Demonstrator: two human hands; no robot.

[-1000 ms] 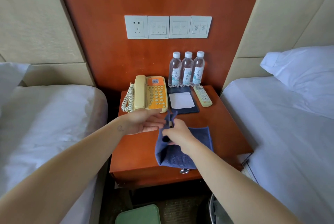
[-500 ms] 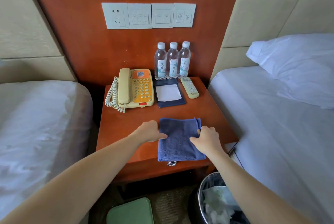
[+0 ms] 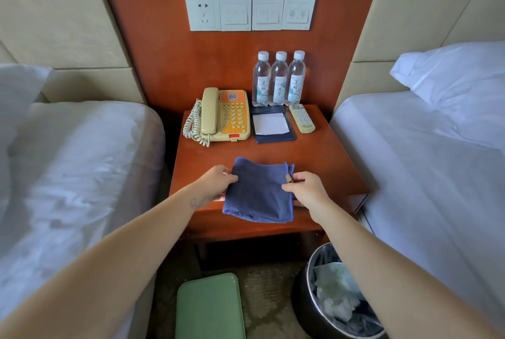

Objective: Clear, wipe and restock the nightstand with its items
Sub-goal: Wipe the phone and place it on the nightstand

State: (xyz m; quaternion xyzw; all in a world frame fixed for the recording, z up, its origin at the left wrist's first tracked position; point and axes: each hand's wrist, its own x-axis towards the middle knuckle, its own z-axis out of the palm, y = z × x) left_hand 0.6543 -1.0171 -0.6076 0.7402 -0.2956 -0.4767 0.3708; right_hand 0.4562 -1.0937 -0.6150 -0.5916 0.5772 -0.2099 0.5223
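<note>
Two white beds fill most of my view, one out beyond the left fingers (image 3: 82,161) and one out beyond the right (image 3: 423,161). Between them is the nightstand worktop (image 3: 328,152), with everything on it ahead of the fingers, against the back panel.

The blue cloth (image 3: 259,191) lies folded on the front of the worktop, its near edge hanging over the front lip. It sits directly between my two sets of fingers. The left hand (image 3: 216,185) has its fingers curled onto the left edge, and the right hand (image 3: 306,188) pinches the right edge between thumb and forefinger.

Nothing has been cleared yet. I judge the best move is to park the cloth, lift the items off one at a time and wipe only after that. Wiping now would just push dust around them.

- **Telephone (image 3: 226,117):** beyond the left fingers, with an orange faceplate, a QR sticker and a red strip.
- **Notepad folder (image 3: 273,125):** straight ahead, its paper blank.
- **Water bottles (image 3: 280,79):** three at the back, with brush-style characters I can't read reliably.
- **Remote (image 3: 302,118):** beyond the right fingers, its red logo too small to read.
</note>
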